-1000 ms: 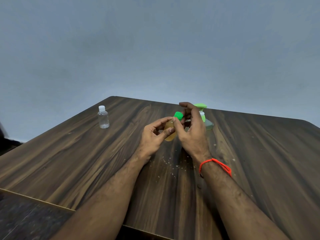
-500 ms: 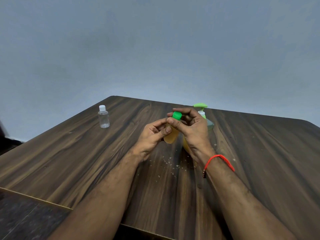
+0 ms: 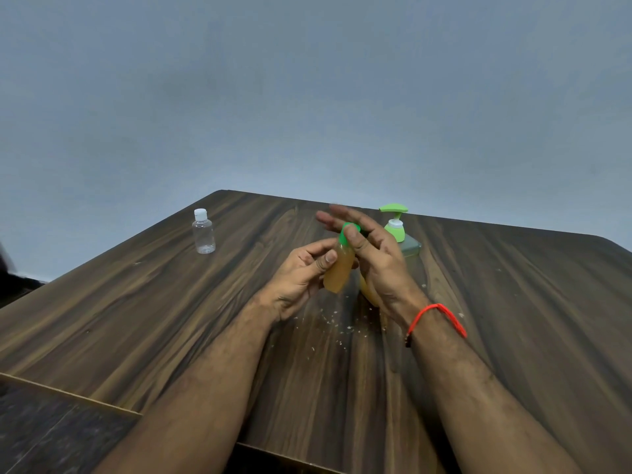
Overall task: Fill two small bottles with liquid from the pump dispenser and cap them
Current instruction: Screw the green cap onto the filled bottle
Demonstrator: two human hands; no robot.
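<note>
Since half a second ago, the right hand (image 3: 372, 254) has been opened out: its fingers, then curled around the green cap (image 3: 349, 231), are now stretched forward past it, with only the thumb laid against the cap. The amber-filled bottle (image 3: 338, 270) is kept tilted above the table (image 3: 136, 302), pinched at its body between the thumb and curled fingers of the left hand (image 3: 301, 278).

Three small bottles can be counted: the held one, a second amber one (image 3: 367, 292) largely hidden behind the right wrist, and a clear bottle (image 3: 203, 236) with a white cap, stood upright well apart to the left near the far edge. One pump dispenser (image 3: 398, 227), green-topped, is seen just beyond the right hand. One red thread band (image 3: 437, 318) is worn on the right wrist.

Both forearms are extended from the near edge and converge at mid-table. Pale crumbs (image 3: 328, 319) are scattered beneath the hands. Bare wood is left on both sides.
</note>
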